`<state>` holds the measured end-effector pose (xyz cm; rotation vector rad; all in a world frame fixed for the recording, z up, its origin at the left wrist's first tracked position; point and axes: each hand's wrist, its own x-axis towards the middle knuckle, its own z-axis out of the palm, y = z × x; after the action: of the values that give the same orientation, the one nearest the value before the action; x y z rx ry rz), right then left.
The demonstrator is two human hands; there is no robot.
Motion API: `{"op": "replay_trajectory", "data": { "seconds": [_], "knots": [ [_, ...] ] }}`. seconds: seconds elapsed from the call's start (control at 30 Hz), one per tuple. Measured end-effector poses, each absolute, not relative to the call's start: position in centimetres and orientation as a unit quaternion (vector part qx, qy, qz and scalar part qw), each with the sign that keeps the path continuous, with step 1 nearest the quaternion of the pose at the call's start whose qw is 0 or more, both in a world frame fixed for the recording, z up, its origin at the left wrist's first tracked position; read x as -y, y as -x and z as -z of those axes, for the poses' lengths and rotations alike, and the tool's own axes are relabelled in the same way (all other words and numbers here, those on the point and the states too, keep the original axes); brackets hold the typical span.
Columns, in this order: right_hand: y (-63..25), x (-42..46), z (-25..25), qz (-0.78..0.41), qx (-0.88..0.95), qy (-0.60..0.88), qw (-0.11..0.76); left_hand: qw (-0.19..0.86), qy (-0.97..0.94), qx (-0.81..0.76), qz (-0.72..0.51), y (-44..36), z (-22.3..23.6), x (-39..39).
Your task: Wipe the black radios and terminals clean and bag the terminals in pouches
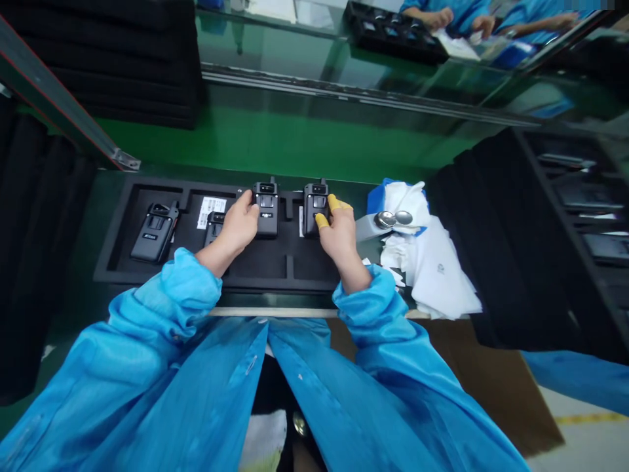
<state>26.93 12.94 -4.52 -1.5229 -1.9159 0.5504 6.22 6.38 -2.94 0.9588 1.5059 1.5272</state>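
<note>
The left hand is closed on the side of a black handheld radio, and the right hand, in yellow finger cots, grips a second radio, both in a black foam tray. Stiff, smooth plastic, probably light: take them by the long sides!

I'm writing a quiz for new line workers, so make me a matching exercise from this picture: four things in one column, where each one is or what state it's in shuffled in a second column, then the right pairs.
Column one:
1. The left hand
2. The right hand
3. The tilted handheld radio
4. The two round metal discs

Column two:
A. In the far-left compartment of the black foam tray
B. Wearing yellow finger cots, on the rightmost handheld radio
C. Beside the white cloths, right of the tray
D. Bare, with its fingers on the second handheld radio from the right

Pairs: 1-D, 2-B, 3-A, 4-C.
</note>
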Motion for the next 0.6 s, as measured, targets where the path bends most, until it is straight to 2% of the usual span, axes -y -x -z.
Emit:
{"op": "replay_trajectory", "data": {
  "seconds": [0.1,0.2,0.37,0.5,0.6],
  "knots": [
    [-26.7,-11.1,2.5,-0.176,0.758,0.546,0.309,0.349,-0.393,-0.595,-0.608,-4.4,1.0,-3.4],
    [-25.4,-8.2,0.5,-0.195,0.801,0.477,0.305,0.258,-0.446,-0.624,-0.588,-1.5,-1.1,0.3],
    [-19.9,-3.0,-0.1,-0.255,0.874,0.370,0.185,0.125,-0.430,-0.766,-0.462,3.9,-0.7,5.0],
    [-15.7,-1.3,1.0,-0.197,0.887,0.407,0.091,0.102,-0.411,-0.820,-0.386,6.2,1.0,6.6],
    [-14.1,-0.8,1.6,-0.180,0.890,0.412,0.072,0.115,-0.428,-0.833,-0.333,6.4,1.2,6.6]
  ]
}}
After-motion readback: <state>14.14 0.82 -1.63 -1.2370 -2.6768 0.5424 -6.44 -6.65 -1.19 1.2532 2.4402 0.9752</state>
